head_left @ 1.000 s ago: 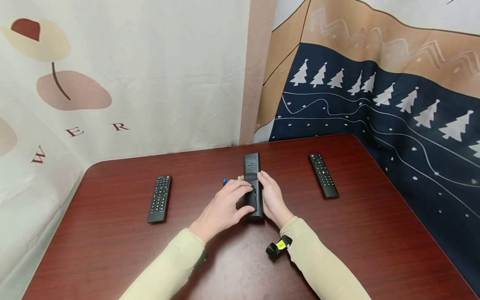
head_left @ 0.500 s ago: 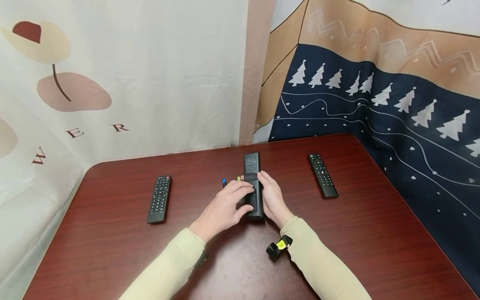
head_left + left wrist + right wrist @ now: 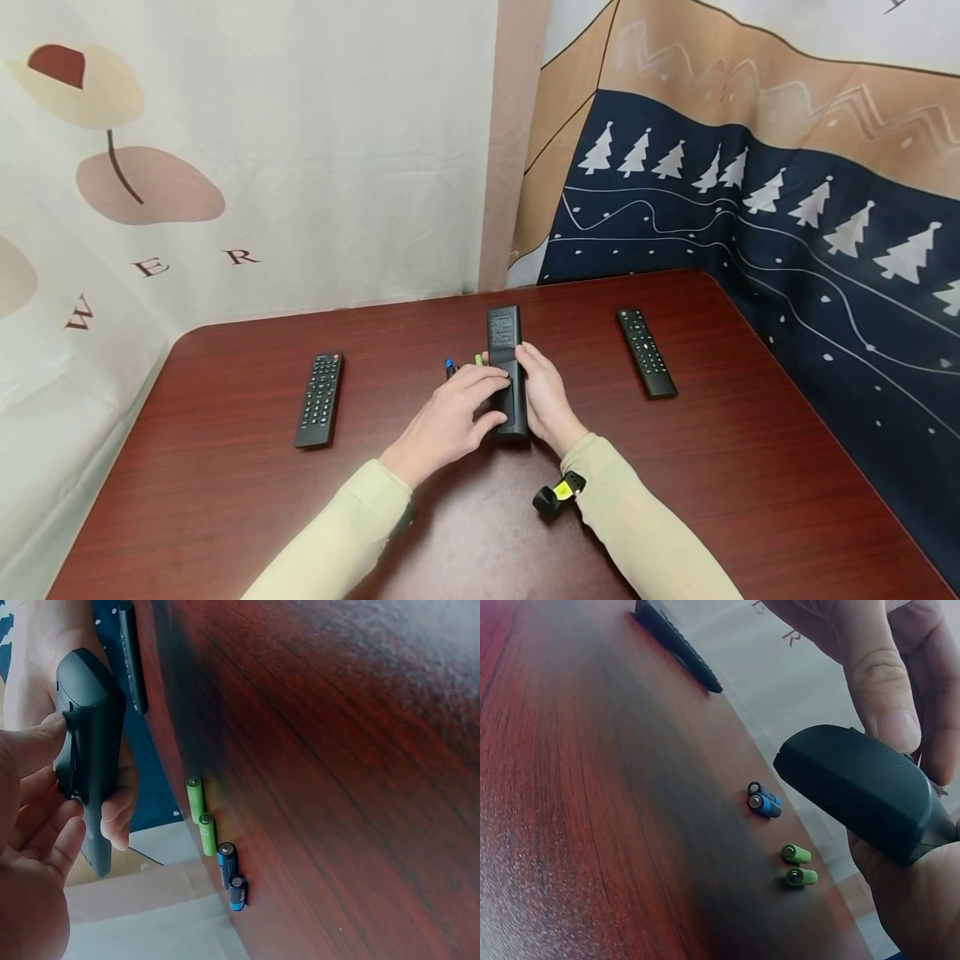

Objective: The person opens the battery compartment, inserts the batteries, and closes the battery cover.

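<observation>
My right hand [image 3: 546,396] grips a black remote control [image 3: 504,327] from its right side, back face up, with a printed label at the far end. Over the near half of that back, my left hand [image 3: 453,412] reaches in with thumb and fingertips. The left wrist view shows them pinching a thin black battery cover [image 3: 73,761] by its ends, against the remote's back. A narrow gap shows along its edge; whether it is seated I cannot tell. Two green batteries [image 3: 196,799] and two blue-and-black batteries [image 3: 227,862] lie on the table behind the hands.
One more black remote [image 3: 320,400] lies buttons up at the left of the dark red wooden table [image 3: 187,500], and another remote [image 3: 647,353] at the right. A white curtain [image 3: 337,167] and a printed curtain [image 3: 675,200] hang behind the table.
My left fingertips have shifted slightly right over the remote's back, and the cover's edge shows less in the head view. The right hand and remote stay almost still.
</observation>
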A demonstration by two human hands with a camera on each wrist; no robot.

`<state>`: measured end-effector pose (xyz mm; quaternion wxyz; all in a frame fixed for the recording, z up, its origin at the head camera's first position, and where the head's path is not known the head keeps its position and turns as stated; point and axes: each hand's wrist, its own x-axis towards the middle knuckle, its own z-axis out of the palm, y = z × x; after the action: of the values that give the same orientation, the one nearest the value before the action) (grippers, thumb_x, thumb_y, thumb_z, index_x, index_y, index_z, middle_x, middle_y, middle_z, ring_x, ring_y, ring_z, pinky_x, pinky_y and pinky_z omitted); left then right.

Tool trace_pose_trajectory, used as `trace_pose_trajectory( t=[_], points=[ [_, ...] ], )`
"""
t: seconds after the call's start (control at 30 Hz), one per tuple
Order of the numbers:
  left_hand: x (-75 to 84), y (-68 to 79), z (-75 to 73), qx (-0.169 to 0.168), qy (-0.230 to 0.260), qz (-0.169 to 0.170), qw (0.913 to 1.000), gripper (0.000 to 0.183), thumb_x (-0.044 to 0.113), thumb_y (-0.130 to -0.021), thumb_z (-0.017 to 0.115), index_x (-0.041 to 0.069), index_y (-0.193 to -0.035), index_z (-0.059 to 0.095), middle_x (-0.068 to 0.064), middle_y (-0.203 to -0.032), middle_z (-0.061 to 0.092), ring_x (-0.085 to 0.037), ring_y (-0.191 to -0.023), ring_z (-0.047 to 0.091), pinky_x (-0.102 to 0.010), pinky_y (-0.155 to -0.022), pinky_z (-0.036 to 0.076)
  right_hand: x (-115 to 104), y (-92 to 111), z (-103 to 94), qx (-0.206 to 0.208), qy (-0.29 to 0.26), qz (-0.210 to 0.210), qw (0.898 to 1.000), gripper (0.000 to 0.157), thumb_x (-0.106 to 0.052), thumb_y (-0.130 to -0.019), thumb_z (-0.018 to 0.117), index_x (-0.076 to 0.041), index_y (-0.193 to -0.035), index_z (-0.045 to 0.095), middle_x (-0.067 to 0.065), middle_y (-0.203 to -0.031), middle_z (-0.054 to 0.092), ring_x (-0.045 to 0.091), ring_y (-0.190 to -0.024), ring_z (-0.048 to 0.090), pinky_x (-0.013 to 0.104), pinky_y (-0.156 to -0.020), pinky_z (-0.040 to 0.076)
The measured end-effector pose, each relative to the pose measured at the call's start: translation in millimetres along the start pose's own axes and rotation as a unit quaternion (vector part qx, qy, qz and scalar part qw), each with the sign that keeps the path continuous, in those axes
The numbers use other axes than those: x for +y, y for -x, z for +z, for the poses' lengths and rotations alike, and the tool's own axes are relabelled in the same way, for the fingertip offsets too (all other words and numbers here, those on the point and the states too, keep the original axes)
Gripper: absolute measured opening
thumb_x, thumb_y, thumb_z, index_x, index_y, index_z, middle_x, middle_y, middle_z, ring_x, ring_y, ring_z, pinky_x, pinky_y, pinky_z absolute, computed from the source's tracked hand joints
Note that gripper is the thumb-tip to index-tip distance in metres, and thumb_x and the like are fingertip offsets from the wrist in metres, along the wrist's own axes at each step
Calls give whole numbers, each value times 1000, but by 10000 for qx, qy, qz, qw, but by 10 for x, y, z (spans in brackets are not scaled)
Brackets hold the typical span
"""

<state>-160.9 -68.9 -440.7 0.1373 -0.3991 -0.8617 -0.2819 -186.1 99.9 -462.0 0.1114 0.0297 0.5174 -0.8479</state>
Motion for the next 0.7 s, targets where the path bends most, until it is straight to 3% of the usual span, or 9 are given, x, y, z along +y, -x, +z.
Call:
trace_pose_trajectory(
  t=[0.2, 0.47, 0.7],
  points=[
    [5, 21, 8, 47, -80, 124, 9999, 46, 14, -87, 84, -1, -127, 68, -12, -133, 67, -26, -125, 61, -38, -107, 50, -10, -8, -17, -12, -57, 58, 10000, 51, -28, -113, 32, -3, -159, 29, 31, -147, 51, 33, -129, 56, 30, -93, 55],
    [-15, 94, 47, -72, -557, 340, 9978, 67, 36, -86, 84, -1, -138, 62, -13, -146, 59, -32, -135, 56, -45, -115, 43, -26, -23, -35, 97, -199, 146, 9996, 56, -27, -114, 31, -5, -163, 17, 31, -152, 45, 40, -134, 52, 30, -94, 55],
    [-26, 162, 103, -100, -853, 346, 9957, 79, 37, -82, 88, 3, -146, 57, -9, -155, 52, -30, -142, 50, -47, -114, 44, -46, -33, -23, 161, -309, 67, 9994, 58, -25, -113, 31, -4, -164, 11, 33, -152, 44, 39, -137, 49, 27, -95, 53]
  ],
)
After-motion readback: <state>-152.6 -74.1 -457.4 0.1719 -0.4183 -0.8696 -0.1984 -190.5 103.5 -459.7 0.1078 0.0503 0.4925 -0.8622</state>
